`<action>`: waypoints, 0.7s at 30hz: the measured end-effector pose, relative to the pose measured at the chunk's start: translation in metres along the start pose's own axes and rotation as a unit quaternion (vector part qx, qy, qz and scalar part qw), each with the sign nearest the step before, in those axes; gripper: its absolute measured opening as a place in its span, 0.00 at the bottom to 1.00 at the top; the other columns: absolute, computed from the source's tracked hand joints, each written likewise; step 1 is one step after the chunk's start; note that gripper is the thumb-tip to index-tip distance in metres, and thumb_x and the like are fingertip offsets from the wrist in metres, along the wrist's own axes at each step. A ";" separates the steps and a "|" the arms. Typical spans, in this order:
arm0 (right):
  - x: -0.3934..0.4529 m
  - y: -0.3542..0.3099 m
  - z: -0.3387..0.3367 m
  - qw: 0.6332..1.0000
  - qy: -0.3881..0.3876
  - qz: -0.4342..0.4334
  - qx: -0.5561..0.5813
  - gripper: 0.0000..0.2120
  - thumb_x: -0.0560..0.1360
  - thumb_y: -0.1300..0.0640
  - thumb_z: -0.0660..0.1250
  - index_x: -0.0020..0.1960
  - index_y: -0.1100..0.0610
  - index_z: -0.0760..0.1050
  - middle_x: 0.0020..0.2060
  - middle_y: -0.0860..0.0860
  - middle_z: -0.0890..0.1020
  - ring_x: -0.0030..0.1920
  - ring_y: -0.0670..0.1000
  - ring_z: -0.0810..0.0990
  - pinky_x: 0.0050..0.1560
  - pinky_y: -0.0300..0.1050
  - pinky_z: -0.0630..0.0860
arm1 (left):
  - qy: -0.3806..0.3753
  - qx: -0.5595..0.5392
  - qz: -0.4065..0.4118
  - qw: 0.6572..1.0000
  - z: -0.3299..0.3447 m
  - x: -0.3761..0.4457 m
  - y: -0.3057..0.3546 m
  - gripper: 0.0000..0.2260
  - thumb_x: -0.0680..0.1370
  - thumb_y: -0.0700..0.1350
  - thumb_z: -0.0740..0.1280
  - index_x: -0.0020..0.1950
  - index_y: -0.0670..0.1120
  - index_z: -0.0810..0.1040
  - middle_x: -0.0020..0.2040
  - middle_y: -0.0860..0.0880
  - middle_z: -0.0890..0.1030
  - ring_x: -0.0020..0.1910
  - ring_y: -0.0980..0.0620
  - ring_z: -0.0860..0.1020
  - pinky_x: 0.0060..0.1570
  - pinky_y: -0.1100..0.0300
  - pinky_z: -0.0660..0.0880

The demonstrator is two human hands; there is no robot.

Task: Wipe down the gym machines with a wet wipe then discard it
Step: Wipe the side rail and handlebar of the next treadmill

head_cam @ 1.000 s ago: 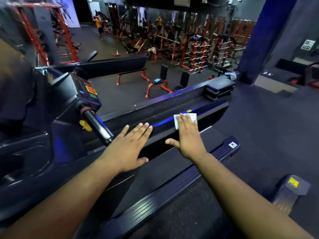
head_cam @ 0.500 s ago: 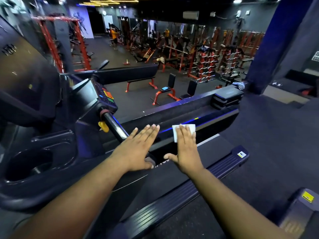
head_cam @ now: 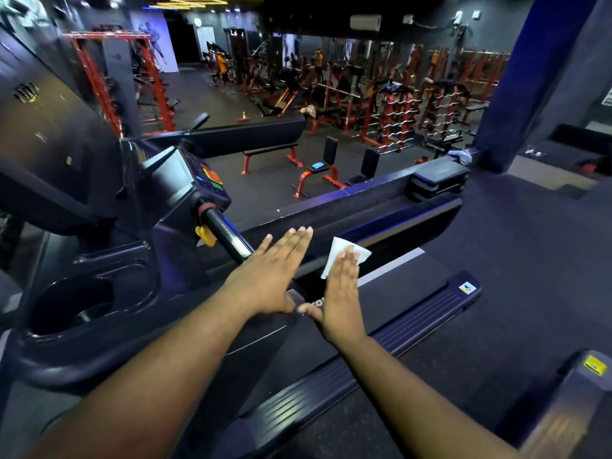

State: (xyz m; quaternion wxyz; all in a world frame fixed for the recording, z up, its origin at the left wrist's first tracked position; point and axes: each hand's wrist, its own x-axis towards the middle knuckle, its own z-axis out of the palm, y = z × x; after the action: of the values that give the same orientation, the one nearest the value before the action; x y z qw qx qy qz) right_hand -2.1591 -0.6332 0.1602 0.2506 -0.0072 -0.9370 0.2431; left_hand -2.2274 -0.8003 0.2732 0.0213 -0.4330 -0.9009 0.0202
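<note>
On treadmill side rail (head_cam: 390,223): right hand (head_cam: 341,289) flat, pressing wipe (head_cam: 334,256); left hand (head_cam: 271,273) flat, empty. Keep pressure even, overlap strokes.

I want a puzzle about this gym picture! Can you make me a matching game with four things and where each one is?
Things:
1. wet wipe
2. left hand
3. yellow clip
4. cup holder

Places:
A. hanging just below the handlebar
B. round hollow at the far left of the treadmill console
C. pressed flat under the right hand
D. lying flat on the treadmill rail, beside the handlebar's end

Pairs: 1-C, 2-D, 3-A, 4-B
</note>
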 end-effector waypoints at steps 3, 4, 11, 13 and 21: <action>-0.017 -0.024 0.023 0.996 -0.026 -0.077 0.023 0.61 0.69 0.20 0.52 0.80 0.62 0.33 0.79 0.61 0.34 0.80 0.64 0.36 0.79 0.60 0.37 | -0.003 -0.004 0.006 1.000 0.000 0.001 0.001 0.60 0.70 0.57 0.73 0.78 0.48 0.25 0.81 0.52 0.31 0.81 0.54 0.34 0.81 0.47 0.41; -0.023 -0.023 0.029 0.994 -0.035 -0.103 0.008 0.62 0.68 0.21 0.54 0.81 0.63 0.35 0.80 0.61 0.34 0.80 0.64 0.37 0.79 0.61 0.39 | -0.003 -0.002 0.007 1.000 0.000 0.001 0.001 0.60 0.70 0.57 0.73 0.79 0.48 0.25 0.81 0.52 0.31 0.81 0.54 0.34 0.81 0.47 0.41; -0.024 0.037 0.025 0.996 0.009 0.077 0.040 0.58 0.71 0.22 0.53 0.79 0.56 0.27 0.79 0.55 0.30 0.80 0.57 0.32 0.80 0.62 0.39 | -0.014 0.010 0.002 1.000 0.000 0.004 0.000 0.64 0.68 0.60 0.76 0.78 0.49 0.24 0.81 0.52 0.31 0.80 0.54 0.34 0.81 0.48 0.40; -0.019 0.028 0.024 0.988 0.025 0.125 0.089 0.59 0.71 0.21 0.52 0.79 0.62 0.30 0.79 0.60 0.32 0.80 0.59 0.31 0.79 0.65 0.41 | -0.013 0.004 0.000 1.000 0.001 0.005 0.000 0.64 0.69 0.60 0.76 0.78 0.50 0.24 0.81 0.52 0.31 0.80 0.55 0.34 0.81 0.48 0.40; -0.015 -0.013 0.025 0.998 0.039 -0.053 0.025 0.59 0.69 0.20 0.48 0.81 0.60 0.36 0.81 0.60 0.39 0.81 0.61 0.39 0.79 0.63 0.40 | 0.004 -0.013 -0.003 1.000 0.004 0.004 -0.001 0.61 0.69 0.59 0.73 0.79 0.49 0.26 0.82 0.53 0.32 0.81 0.55 0.34 0.81 0.48 0.41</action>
State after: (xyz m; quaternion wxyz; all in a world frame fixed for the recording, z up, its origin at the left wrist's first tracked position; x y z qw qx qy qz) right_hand -2.1564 -0.6579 0.1402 0.2993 0.0394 -0.9195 0.2520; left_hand -2.2311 -0.7982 0.2695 0.0191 -0.4303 -0.9025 0.0065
